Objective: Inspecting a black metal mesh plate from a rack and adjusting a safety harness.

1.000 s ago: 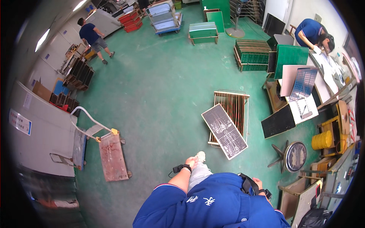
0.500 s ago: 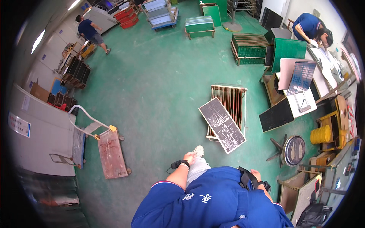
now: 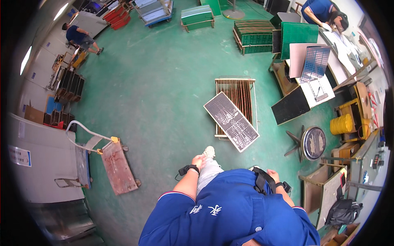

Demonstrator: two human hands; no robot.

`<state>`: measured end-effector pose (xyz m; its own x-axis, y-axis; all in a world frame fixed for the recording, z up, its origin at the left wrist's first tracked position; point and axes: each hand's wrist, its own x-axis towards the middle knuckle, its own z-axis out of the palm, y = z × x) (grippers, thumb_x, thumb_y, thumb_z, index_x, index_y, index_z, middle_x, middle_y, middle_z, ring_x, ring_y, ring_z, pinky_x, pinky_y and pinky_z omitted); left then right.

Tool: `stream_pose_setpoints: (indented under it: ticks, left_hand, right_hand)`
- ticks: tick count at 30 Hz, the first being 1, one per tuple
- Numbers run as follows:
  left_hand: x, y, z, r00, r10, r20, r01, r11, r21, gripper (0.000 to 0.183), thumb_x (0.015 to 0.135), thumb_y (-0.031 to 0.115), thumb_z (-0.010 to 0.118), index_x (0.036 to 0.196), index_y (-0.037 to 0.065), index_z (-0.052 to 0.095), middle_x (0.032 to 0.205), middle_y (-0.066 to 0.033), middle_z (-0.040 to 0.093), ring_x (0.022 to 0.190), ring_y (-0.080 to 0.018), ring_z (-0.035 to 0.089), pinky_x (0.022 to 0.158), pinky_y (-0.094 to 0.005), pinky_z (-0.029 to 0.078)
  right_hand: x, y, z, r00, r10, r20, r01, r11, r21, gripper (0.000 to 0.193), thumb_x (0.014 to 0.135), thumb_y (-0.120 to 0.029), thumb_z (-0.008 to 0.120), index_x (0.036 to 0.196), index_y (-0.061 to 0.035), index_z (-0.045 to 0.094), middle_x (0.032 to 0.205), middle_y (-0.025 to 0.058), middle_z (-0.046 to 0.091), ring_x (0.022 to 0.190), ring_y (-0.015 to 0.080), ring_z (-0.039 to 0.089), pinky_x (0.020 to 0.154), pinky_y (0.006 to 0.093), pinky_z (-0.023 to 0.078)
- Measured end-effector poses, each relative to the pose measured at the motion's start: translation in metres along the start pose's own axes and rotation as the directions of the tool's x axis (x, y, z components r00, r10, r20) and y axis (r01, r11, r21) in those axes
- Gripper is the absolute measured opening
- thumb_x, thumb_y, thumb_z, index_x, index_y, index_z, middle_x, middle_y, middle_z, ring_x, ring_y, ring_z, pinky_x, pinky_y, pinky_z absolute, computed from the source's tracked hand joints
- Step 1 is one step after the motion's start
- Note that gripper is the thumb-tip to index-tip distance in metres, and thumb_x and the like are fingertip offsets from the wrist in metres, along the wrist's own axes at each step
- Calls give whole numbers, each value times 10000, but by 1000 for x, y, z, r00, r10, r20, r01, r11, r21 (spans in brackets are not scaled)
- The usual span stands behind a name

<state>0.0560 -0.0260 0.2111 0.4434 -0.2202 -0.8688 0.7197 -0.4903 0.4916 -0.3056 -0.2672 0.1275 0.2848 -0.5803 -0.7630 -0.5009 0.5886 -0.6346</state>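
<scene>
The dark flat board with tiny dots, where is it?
In the head view, the dark rectangular dotted panel lies right of centre, tilted across the lower corner of the slatted wooden rack on the green floor, just ahead of the person's white shoe.

Panel (image 3: 231, 121) lying across near end of floor rack (image 3: 237, 102), ahead-right of left hand (image 3: 198, 160). Cart (image 3: 119, 166) to left. Round stool (image 3: 313, 142) right of panel, near right hand (image 3: 272, 176).
</scene>
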Motion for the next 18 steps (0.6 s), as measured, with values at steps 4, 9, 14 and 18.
stream_pose_setpoints:
  ticks: [4, 9, 14, 18]
  left_hand:
    - [3, -7, -4, 1000, -7, -1, 7, 1000, 10, 324, 825, 127, 331, 1130, 42, 400, 1115, -148, 462, 999, -261, 464, 836, -379, 380]
    - [10, -13, -6, 1000, 9, 17, -9, 1000, 14, 325, 834, 142, 322, 1134, 38, 391, 1120, -160, 455, 1008, -268, 458, 843, -382, 378]
    - [1, -7, -5, 1000, 2, 9, -2, 1000, 14, 318, 847, 175, 328, 1129, 44, 397, 1112, -152, 462, 996, -263, 466, 832, -379, 388]
    - [2, -11, -8, 1000, -5, 7, 4, 1000, 20, 316, 858, 201, 336, 1127, 50, 401, 1113, -148, 463, 992, -259, 470, 830, -377, 391]
  right_hand:
    - [-10, -7, 1, 999, 27, -23, -28, 998, -64, 184, 796, -75, 456, 956, -18, 527, 792, 83, 563, 659, 152, 539, 592, 254, 449]
    - [-10, -2, 0, 1000, 14, -24, -16, 997, -78, 187, 801, -80, 456, 965, -16, 519, 779, 79, 566, 644, 146, 535, 568, 254, 443]
    - [-1, 4, -1, 1000, 7, -4, -7, 998, -57, 169, 799, -76, 452, 938, -17, 530, 755, 72, 569, 626, 139, 531, 563, 248, 439]
    - [1, 2, 3, 1000, 7, -16, -8, 997, -70, 167, 790, -67, 450, 926, -15, 531, 747, 68, 566, 625, 141, 532, 560, 251, 439]
